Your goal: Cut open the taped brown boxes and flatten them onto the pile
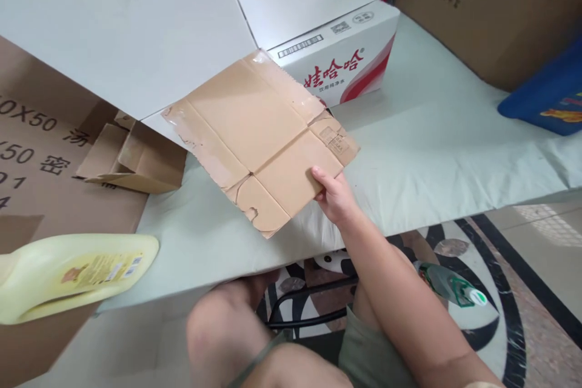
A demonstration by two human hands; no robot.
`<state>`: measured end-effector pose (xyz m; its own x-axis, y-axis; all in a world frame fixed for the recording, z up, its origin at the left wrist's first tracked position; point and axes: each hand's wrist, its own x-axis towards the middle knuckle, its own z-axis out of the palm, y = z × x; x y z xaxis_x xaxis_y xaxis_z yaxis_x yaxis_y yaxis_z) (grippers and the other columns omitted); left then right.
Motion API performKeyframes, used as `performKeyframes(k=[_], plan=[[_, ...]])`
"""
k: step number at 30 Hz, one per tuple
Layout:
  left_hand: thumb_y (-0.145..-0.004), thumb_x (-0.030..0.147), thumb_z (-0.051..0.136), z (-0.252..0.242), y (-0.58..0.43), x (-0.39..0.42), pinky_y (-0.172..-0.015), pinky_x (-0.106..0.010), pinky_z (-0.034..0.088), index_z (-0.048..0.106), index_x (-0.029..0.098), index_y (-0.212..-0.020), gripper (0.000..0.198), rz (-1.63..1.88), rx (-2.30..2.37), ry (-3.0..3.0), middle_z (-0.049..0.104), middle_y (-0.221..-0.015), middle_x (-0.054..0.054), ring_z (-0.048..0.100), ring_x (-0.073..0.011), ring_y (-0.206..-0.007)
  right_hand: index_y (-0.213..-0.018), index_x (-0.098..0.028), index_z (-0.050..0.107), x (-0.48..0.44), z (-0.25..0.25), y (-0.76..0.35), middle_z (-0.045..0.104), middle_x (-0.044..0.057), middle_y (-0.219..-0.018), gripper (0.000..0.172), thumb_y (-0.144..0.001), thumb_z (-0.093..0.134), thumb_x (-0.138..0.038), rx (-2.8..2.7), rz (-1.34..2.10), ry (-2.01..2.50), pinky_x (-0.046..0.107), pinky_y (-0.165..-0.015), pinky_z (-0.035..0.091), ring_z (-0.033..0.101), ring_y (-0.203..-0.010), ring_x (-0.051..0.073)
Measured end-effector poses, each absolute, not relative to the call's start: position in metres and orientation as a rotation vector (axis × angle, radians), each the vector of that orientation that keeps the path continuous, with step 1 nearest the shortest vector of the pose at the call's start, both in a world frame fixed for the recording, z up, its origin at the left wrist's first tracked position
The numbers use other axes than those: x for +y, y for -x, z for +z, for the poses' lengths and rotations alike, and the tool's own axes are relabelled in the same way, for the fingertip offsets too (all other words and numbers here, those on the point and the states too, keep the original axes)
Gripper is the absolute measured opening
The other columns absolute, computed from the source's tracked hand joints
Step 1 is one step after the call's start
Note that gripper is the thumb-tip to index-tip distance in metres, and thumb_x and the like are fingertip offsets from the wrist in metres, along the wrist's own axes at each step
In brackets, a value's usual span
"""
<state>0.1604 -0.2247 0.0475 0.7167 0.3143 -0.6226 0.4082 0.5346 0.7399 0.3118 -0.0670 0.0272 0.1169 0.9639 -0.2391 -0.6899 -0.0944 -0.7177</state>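
My right hand (334,194) grips the near right edge of a flattened piece of brown cardboard (254,121), thumb on top and fingers underneath. The cardboard is tilted above the pale green cloth, with crease lines, torn edges, strips of clear tape and a small printed stamp on its right flap. Behind it stands a white carton with red lettering (345,73), partly covered by the cardboard. To its left sits a small open brown box (136,157) with its flaps raised. My left hand is out of view.
A pale yellow bottle (82,273) lies at the left over a large brown carton (36,194). Pale green cloth (445,133) covers the surface. At the right are a blue container (545,91) and another big carton (491,12). A clear bottle (450,285) stands on the floor.
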Motion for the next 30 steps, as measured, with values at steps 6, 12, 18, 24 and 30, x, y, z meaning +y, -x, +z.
performKeyframes(k=[6,12,18,24,30], plan=[[-0.062,0.075,0.090,0.074,-0.215,-0.217,-0.060,-0.026,0.034,0.070,0.013,-0.079,0.067,-0.068,0.796,-0.985,0.056,-0.073,0.002,0.047,-0.0114,-0.068,-0.093,-0.024,0.058,-0.077,0.051,-0.338,0.056,-0.002,-0.076,0.054,-0.061,0.083,-0.059,-0.382,1.256,0.936,0.023,-0.040,0.032,0.039,-0.053,0.008],[-0.060,0.074,0.090,0.100,-0.264,-0.205,-0.067,-0.027,0.035,0.066,0.014,-0.078,0.067,-0.010,0.789,-1.013,0.055,-0.075,0.000,0.045,-0.0142,-0.073,-0.096,-0.026,0.056,-0.109,0.052,-0.440,0.056,-0.001,-0.082,0.055,-0.063,0.085,-0.059,-0.341,0.810,1.153,0.023,-0.037,0.031,0.039,-0.053,0.008],[-0.072,0.081,0.078,0.093,-0.265,-0.190,-0.067,-0.027,0.032,0.065,0.014,-0.082,0.069,0.110,0.721,-1.007,0.051,-0.075,0.000,0.041,-0.0139,-0.071,-0.086,-0.023,0.060,-0.123,0.032,-0.558,0.061,0.002,-0.077,0.042,-0.077,0.078,-0.060,-0.568,0.255,1.491,0.031,-0.043,0.041,0.047,-0.049,0.013],[-0.077,0.079,0.075,0.096,-0.252,-0.171,-0.069,-0.028,0.031,0.062,0.015,-0.080,0.065,0.170,0.820,-1.043,0.050,-0.076,-0.001,0.042,-0.0149,-0.073,-0.072,-0.023,0.054,-0.032,0.036,-0.594,0.052,-0.002,-0.062,0.026,-0.093,0.068,-0.030,-0.526,0.361,1.656,0.030,-0.049,0.040,0.048,-0.047,0.011],[-0.072,0.090,0.070,0.096,-0.240,-0.158,-0.070,-0.028,0.031,0.056,0.017,-0.082,0.075,0.183,0.888,-1.004,0.047,-0.078,0.000,0.041,-0.0151,-0.075,-0.089,-0.018,0.059,0.056,0.033,-0.583,0.069,0.007,-0.093,0.014,-0.089,0.073,-0.016,-0.538,0.835,1.638,0.027,-0.071,0.055,0.068,-0.072,0.011]])
